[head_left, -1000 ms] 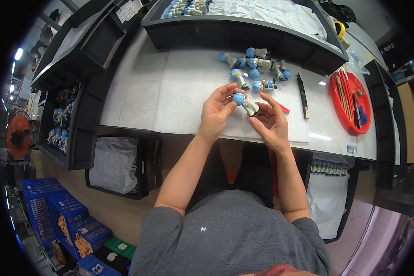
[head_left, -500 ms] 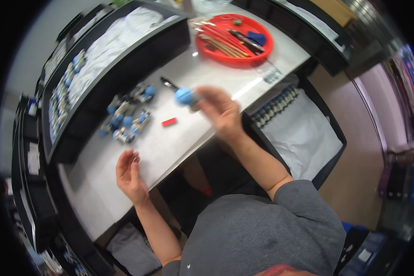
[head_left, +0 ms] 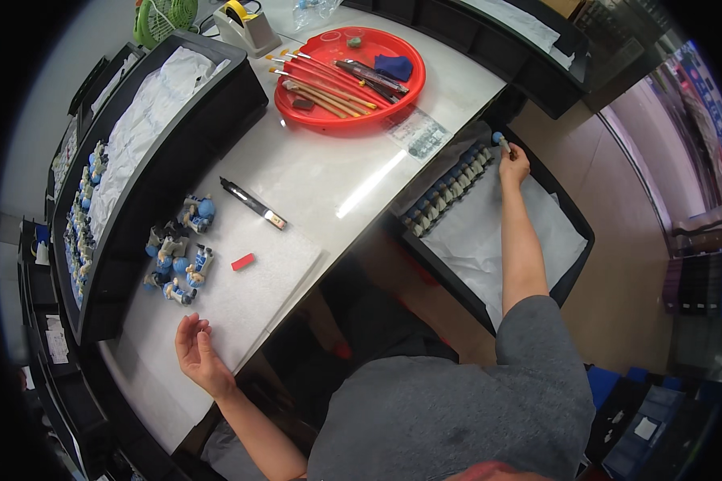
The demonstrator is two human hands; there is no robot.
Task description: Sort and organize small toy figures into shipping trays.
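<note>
My right hand reaches over the black tray on the right, pinching a small figurine with a blue head. Just left of it, a row of similar figurines lines the tray's edge on white sheeting. Over the table's near left part hovers my left hand, fingers loosely curled, thumb apart, nothing visible in it. Beyond that hand lies a loose group of blue-and-white figurines. A small red block and a black marker-like tool rest on the white tabletop beside them.
A round red tray holds brushes, pens and a blue cloth. Black bins with white sheeting and more figurines border the table's left. The right-hand black tray sits below the table edge. A tape dispenser and green fan stand behind.
My right hand has carried the figurine from above the table rightward to the black tray. My left hand stays over the table, loosely curled. The view has shifted.
</note>
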